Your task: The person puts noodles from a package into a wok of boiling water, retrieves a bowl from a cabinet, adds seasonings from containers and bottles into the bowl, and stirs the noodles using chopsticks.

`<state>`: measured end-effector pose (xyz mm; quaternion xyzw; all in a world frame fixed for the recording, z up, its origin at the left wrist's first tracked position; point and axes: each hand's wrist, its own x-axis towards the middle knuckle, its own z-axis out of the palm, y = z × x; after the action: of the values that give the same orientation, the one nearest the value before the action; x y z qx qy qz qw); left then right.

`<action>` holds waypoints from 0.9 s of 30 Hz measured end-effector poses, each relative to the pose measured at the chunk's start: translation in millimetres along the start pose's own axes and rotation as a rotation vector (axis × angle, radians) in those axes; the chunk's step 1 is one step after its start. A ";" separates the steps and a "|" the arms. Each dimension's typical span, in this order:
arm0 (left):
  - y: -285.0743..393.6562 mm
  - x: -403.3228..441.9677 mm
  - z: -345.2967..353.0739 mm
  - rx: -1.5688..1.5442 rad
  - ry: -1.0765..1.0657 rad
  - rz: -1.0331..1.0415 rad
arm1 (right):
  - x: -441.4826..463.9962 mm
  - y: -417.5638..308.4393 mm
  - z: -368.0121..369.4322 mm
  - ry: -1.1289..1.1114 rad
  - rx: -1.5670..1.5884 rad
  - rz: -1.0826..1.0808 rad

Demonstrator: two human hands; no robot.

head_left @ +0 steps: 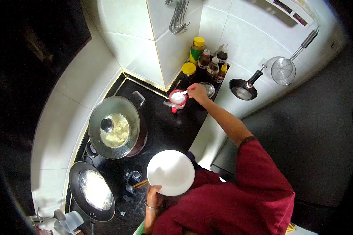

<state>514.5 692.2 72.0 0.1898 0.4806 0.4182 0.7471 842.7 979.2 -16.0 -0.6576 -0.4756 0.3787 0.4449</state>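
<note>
My left hand (154, 196) grips the near rim of a white plate (171, 172), held over the counter's front edge. A pair of wooden chopsticks (140, 183) shows beside that hand; whether it holds them too is unclear. Stretched out to the back, my right hand (198, 93) pinches a white spoon (183, 93). The spoon's far end is inside a small red-rimmed jar (177, 98) of white contents, whose clear lid hangs open at its near side. Just behind my right hand sits a small round dish (208, 90).
A steamy glass-lidded pot (123, 137) stands left on the black counter (164, 133), with a frying pan (92, 190) nearer. Bottles (212, 68) and a yellow-lidded jar (188, 69) fill the back corner. A small pan (243, 90) and a strainer (283, 71) hang on the wall.
</note>
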 end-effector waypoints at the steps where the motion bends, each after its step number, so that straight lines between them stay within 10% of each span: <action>1: -1.0 1.2 1.1 0.004 0.023 0.003 | -1.9 -3.4 -4.8 0.015 0.047 0.032; 18: 31.0 42.9 42.0 -0.125 -0.017 0.159 | -105.3 -136.2 -39.5 -0.334 0.349 0.008; 27: 37.7 35.3 39.5 -0.180 -0.042 0.183 | -161.3 -187.6 -23.6 -0.637 -0.054 -0.472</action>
<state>539.1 747.2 96.5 0.1739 0.4062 0.5218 0.7297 768.3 847.1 180.9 -0.3915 -0.7377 0.4384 0.3322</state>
